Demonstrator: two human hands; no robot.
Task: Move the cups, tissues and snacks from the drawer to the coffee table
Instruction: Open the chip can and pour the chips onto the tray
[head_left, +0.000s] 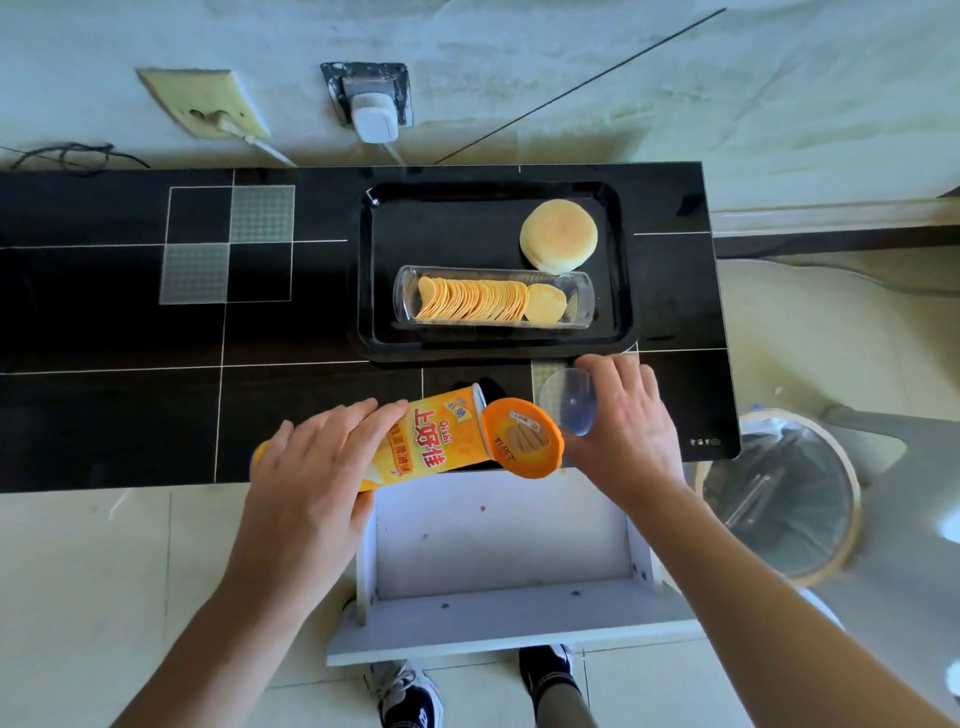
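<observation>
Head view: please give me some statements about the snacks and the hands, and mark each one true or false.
1. The left hand grips the chip can. True.
2. The can stands upright. False: it lies tilted.
3. The clear chip tray sits in the black tray. True.
4. The round bun is in the drawer. False: it is in the black tray.
5. The right hand holds a clear lid. True.

Both hands reach forward — left hand fingers curled gripping, right hand pinching.
</observation>
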